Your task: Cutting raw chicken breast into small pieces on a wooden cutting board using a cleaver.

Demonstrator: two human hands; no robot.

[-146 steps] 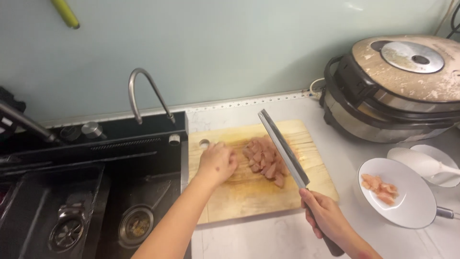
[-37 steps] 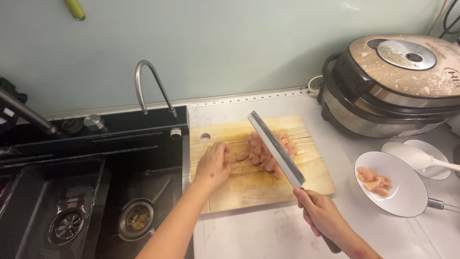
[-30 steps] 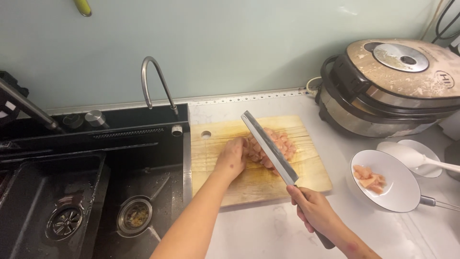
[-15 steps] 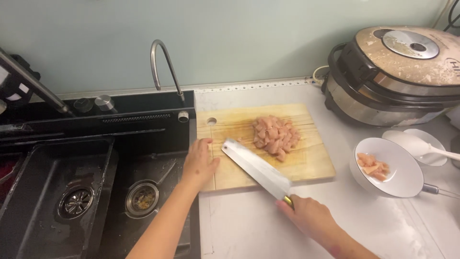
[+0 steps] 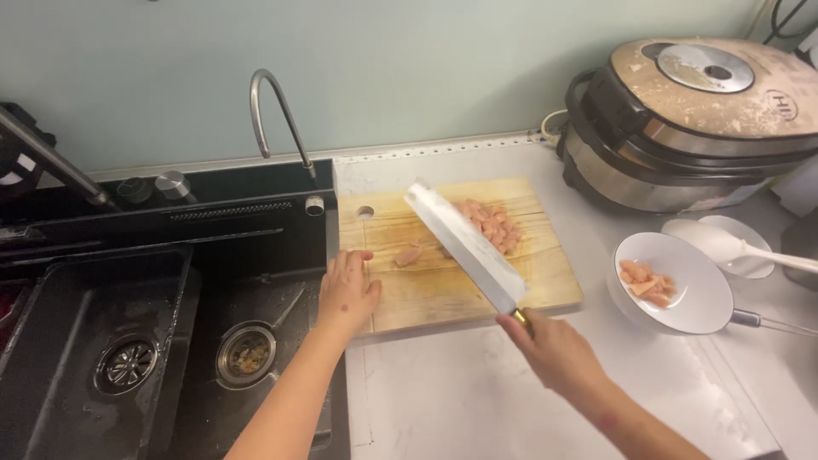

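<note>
Across the middle of the frame runs a white stone counter (image 5: pixel 477 400) below a pale green wall, with a black double-basin sink (image 5: pixel 153 341) and its curved metal tap (image 5: pixel 277 111) filling the left half. At centre lies a rectangular light wooden cutting board (image 5: pixel 452 290), bearing a heap of pink raw meat pieces (image 5: pixel 492 223) near its upper edge. Upper right sits a round grey electric cooker (image 5: pixel 690 119); a white bowl (image 5: pixel 690 298) holding a few meat pieces stands at right. Right hand (image 5: pixel 554 349), lower centre, is closed around the handle of a broad steel cleaver (image 5: pixel 464 245), blade angled up-left over the board. Left hand (image 5: pixel 348 294) rests flat, fingers loosely spread, on the board's left edge, gripping nothing.
</note>
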